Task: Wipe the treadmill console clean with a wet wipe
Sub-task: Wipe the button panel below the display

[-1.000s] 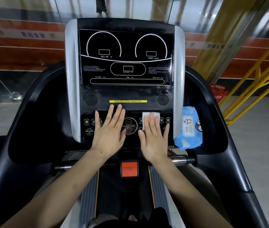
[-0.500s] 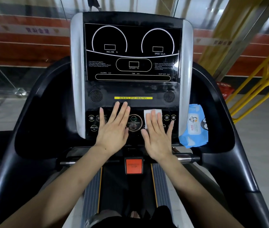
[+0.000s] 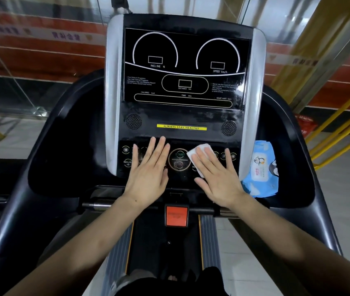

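Wiping in progress on the lower button panel of the treadmill console. Right hand: grip spread flat, fingers straight, pressing the white wet wipe against the panel just right of the round START dial. Left hand: fingers straight and slightly fanned, resting bare on the buttons left of the dial; holds nothing.

Risks, as judged: flat pressure over the keys, from either palm, could trigger START or the incline control and set the belt moving underfoot. Moisture from the wipe could seep around button edges. The wipe is only pressed, not pinched, so it could bunch or slip out from under the fingers on a stroke.

Legible text: "ALWAYS STAY HEALTHY" on the yellow strip; "INCLINE %", "SPEED km/h", "DISTANCE km", "CALORIES kcal", "TIME", "HEART RATE"; "START". Blue wipes packet, penguin graphic, in the right side tray; its wording too small to read. Red safety key below the console.
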{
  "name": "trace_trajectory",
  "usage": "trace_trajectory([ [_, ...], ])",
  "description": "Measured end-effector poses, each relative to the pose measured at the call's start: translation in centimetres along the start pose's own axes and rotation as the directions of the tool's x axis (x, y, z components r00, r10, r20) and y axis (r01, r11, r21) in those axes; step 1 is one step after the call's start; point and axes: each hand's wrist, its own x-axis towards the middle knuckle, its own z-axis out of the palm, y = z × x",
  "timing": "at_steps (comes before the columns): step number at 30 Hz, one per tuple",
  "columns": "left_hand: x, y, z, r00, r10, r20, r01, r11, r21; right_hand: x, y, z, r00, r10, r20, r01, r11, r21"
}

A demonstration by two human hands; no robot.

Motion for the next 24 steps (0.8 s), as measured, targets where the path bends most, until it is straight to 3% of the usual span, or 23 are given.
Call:
trace_trajectory([
  [5,-1.7,-0.7,0.6,0.998,-0.065,-0.020,0.064,0.998,-0.026,-0.2,3.3,-0.1,0.929,-0.365,0.061,0.370,0.916,-0.152],
  [7,-2.1,-0.7,0.9,0.997,-0.075,-0.011,0.075,0.997,-0.018,1.7,4.7,-1.1,0.898,-0.433,0.081,0.441,0.874,-0.203],
  [11,-2.4,-0.2,1.2,0.992,-0.129,0.006,0.129,0.992,-0.006,2.9,3.5,-1.3,0.953,-0.302,-0.019,0.296,0.944,-0.146],
  [17,-2.9,0.4,1.6,0.990,-0.141,0.010,0.141,0.990,0.010,1.7,2.4,0.1,0.837,-0.545,0.044,0.544,0.822,-0.165],
  [24,-3.6,0.0,1.5,0.981,-0.196,-0.003,0.196,0.981,-0.006,3.9,2.2,-1.3,0.939,-0.339,-0.050,0.330,0.934,-0.139],
])
